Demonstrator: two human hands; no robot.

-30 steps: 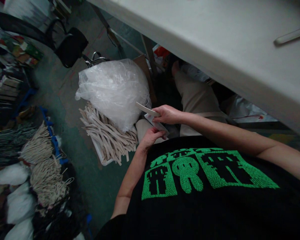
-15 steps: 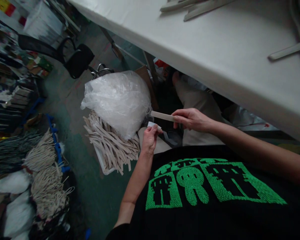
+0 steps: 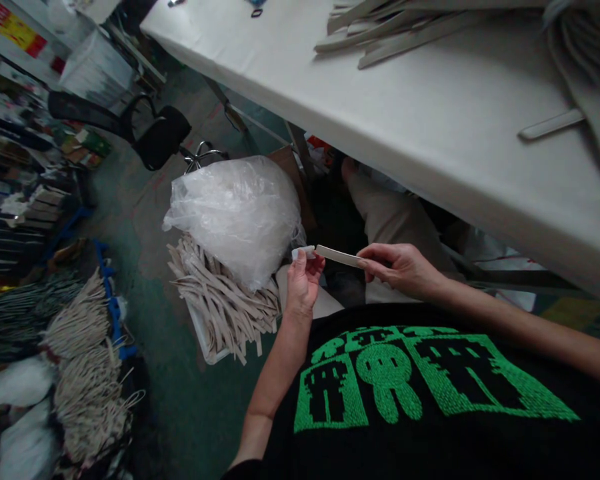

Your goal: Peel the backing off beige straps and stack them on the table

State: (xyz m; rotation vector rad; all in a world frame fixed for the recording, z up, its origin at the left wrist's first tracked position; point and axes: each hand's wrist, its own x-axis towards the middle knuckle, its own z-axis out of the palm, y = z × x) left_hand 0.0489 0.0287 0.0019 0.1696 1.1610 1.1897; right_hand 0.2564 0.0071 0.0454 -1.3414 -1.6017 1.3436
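Note:
My right hand (image 3: 403, 268) pinches one end of a flat beige strip (image 3: 337, 256) and holds it level below the table edge. My left hand (image 3: 303, 280) is raised beside it, fingers closed on a small white piece (image 3: 303, 253) that meets the strip's free end. Both hands hover over my lap, just right of a white tray (image 3: 200, 327) heaped with similar beige strips (image 3: 220, 300). A crumpled clear plastic bag (image 3: 235, 210) lies on top of that heap.
A white table (image 3: 430, 133) spans the upper right with more beige strips (image 3: 405, 27) on it. A black office chair (image 3: 150, 133) stands on the green floor at upper left. Bundles of cords (image 3: 80, 347) and white bags (image 3: 15, 383) lie at the left.
Both hands rose slightly. The right hand drew the strip out to the right and levelled it. The left hand lifted its white piece up to the strip's end.

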